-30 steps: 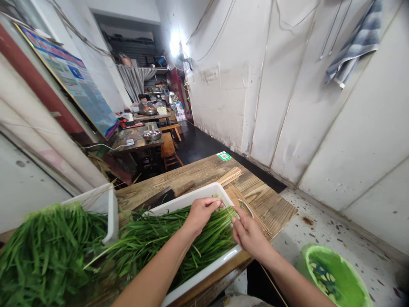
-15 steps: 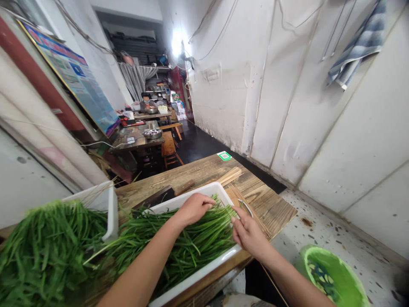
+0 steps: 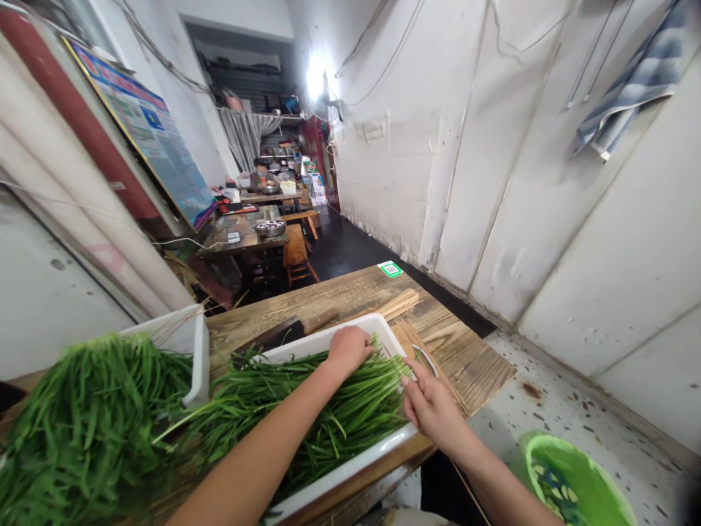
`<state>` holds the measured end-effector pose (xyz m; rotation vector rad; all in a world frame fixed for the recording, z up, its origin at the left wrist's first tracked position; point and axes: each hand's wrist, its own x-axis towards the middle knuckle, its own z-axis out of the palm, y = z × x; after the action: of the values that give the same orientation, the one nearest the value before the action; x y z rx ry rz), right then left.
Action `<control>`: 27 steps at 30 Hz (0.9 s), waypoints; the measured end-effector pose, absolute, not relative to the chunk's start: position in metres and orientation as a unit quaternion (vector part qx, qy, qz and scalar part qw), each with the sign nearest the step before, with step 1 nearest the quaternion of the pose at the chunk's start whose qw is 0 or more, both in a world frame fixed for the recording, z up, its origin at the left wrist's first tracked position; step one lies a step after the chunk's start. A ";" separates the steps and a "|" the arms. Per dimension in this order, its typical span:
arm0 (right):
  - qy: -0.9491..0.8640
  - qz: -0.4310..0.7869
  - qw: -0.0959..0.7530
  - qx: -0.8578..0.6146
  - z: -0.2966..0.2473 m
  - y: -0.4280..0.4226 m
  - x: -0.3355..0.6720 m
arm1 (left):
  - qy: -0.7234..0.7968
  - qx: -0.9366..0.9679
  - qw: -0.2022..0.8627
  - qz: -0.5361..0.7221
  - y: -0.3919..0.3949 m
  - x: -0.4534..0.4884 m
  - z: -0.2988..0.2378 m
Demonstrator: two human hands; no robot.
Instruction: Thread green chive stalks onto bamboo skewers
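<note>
Long green garlic chives [image 3: 350, 416] lie in a white plastic tray [image 3: 377, 446], their pale stem ends toward the right side. My left hand [image 3: 350, 349] reaches over them from above, its fingers curled down onto the stems near those ends; the fingertips are partly hidden. At the right rim, my right hand [image 3: 430, 400] is closed with thumb and forefinger at the stem tips. A thin stick [image 3: 471, 493] shows below my right wrist; I cannot tell whether that hand holds it.
A second white tray [image 3: 200, 365] heaped with chives [image 3: 93, 409] stands at left. Behind the tray lies a cleaver [image 3: 279, 332]. Bamboo skewers [image 3: 402, 301] lie on the wooden table [image 3: 476, 358]. A green bucket [image 3: 585, 467] stands on the floor at right.
The view has turned slightly left. My left hand has shifted a little along the stems and its fingers now dip lower among them. My right hand stays at the stem ends.
</note>
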<state>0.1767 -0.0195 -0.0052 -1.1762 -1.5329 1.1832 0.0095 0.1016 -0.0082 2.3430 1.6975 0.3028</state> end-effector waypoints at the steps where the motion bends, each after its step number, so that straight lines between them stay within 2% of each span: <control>1: -0.612 0.473 0.424 -0.471 -0.005 -0.020 0.177 | 0.585 0.795 0.113 0.112 0.102 0.008 -0.008; 9: -0.611 0.469 0.428 -0.472 -0.005 -0.019 0.177 | 0.586 0.793 0.126 0.112 0.102 0.008 -0.003; 13: -0.609 0.473 0.422 -0.477 -0.002 -0.019 0.176 | 0.560 0.801 0.120 0.173 0.092 0.002 0.009; 19: -0.610 0.475 0.425 -0.471 0.000 -0.018 0.175 | 0.515 0.711 0.314 0.360 0.070 0.001 0.007; 23: -0.612 0.474 0.424 -0.470 0.001 -0.017 0.175 | 0.505 0.650 0.414 0.390 0.060 0.011 0.009; 27: -0.612 0.474 0.428 -0.465 0.000 -0.017 0.175 | 0.511 0.627 0.434 0.395 0.056 0.016 0.014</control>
<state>0.1748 -0.0174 0.0000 -1.1621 -1.5291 1.1841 0.0156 0.0556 0.0143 1.5619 1.2735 0.9846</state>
